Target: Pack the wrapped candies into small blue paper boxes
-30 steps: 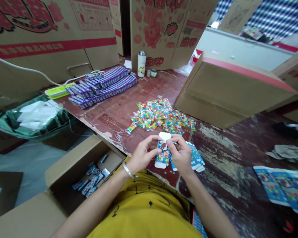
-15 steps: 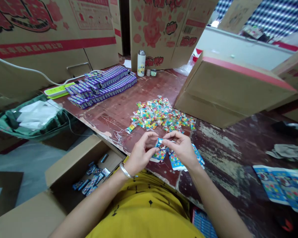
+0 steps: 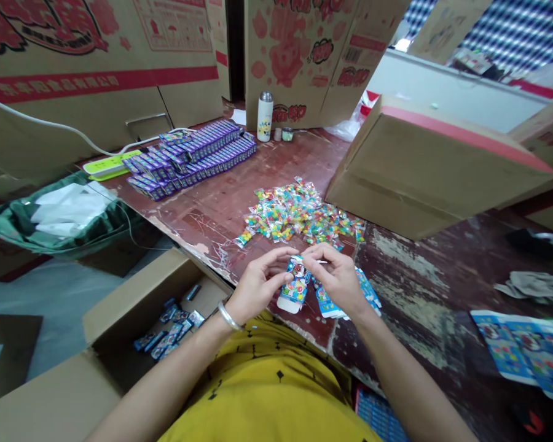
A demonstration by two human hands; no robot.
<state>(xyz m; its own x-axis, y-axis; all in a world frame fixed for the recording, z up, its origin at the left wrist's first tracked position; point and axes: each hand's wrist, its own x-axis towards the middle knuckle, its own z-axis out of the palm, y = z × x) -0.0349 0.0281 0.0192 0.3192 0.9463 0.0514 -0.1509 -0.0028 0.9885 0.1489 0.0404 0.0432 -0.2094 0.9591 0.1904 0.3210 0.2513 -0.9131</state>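
The small blue printed cardboard box [image 3: 295, 290], smooth-faced with a white lower flap, is pinched by my left hand [image 3: 258, 286] over the scuffed red-brown tabletop [image 3: 225, 190]; my right hand [image 3: 337, 277] curls at its top edge, whether gripping I cannot tell.

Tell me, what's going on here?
A person's left hand holds a small blue box with its lower flap open; the right hand is at its upper end. More blue boxes lie by the right hand. Clear packets of coloured pieces are heaped beyond, with purple boxes stacked farther left.
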